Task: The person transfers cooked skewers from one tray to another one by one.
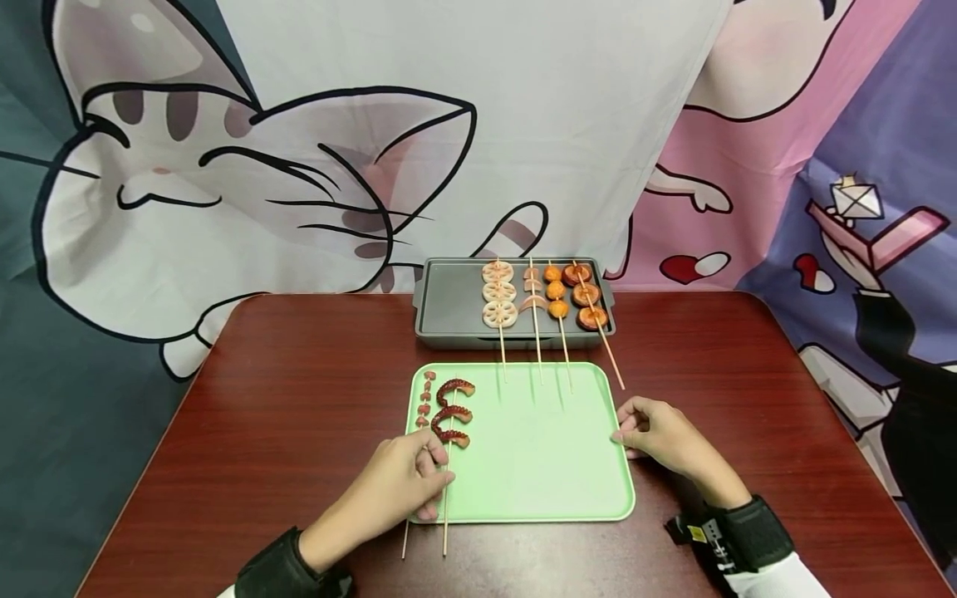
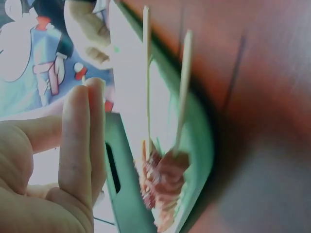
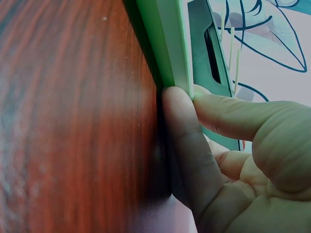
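Note:
A light green tray [image 1: 538, 448] lies on the table. My right hand [image 1: 665, 436] pinches its right edge between thumb and fingers; in the right wrist view the thumb and index finger meet at the green rim. On the tray's left side lie a skewer of dark red octopus tentacles [image 1: 454, 413] and one of small pink pieces [image 1: 424, 398], their sticks jutting over the front edge. My left hand [image 1: 396, 477] hovers over these sticks, overlapping them in the head view. In the left wrist view its fingers are extended, apart from the sticks [image 2: 184, 87], holding nothing.
Behind the tray stands a grey grill pan [image 1: 456, 303]. Skewers of lotus root slices [image 1: 498, 292], pink slices [image 1: 533, 291], orange balls [image 1: 556, 291] and brown round slices [image 1: 586, 295] lie across it, sticks pointing forward over the tray. A printed cloth hangs behind the brown table [image 1: 314, 374].

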Available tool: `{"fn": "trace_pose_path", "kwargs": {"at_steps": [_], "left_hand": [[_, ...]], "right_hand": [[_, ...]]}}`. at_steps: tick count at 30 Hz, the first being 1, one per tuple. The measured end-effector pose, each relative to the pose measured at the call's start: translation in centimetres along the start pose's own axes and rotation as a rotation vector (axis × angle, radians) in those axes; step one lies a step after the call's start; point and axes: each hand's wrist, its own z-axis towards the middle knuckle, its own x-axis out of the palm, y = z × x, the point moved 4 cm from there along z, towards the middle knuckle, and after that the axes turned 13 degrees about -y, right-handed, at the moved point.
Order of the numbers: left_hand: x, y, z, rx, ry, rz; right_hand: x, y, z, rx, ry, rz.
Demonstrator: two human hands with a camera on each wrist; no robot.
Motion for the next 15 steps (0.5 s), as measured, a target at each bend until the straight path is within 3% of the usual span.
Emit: {"fn": "trace_pose_path", "kwargs": {"at_steps": [5,12,15], "left_hand": [[-1.0,-0.7,1.2,0.004,-0.068,-0.004],[-2.1,-1.5,3.1,0.073,-0.176,0.063],[-2.3,-1.7,4.2,0.091,-0.207,0.045]], "right_hand": [[0.0,0.1,0.1,0.001,-0.005,-0.001],[0.1,0.2,-0.1,0.000,0.002,0.010],[0.1,0.2,-0.2,-0.004,0.004,0.024]]}}
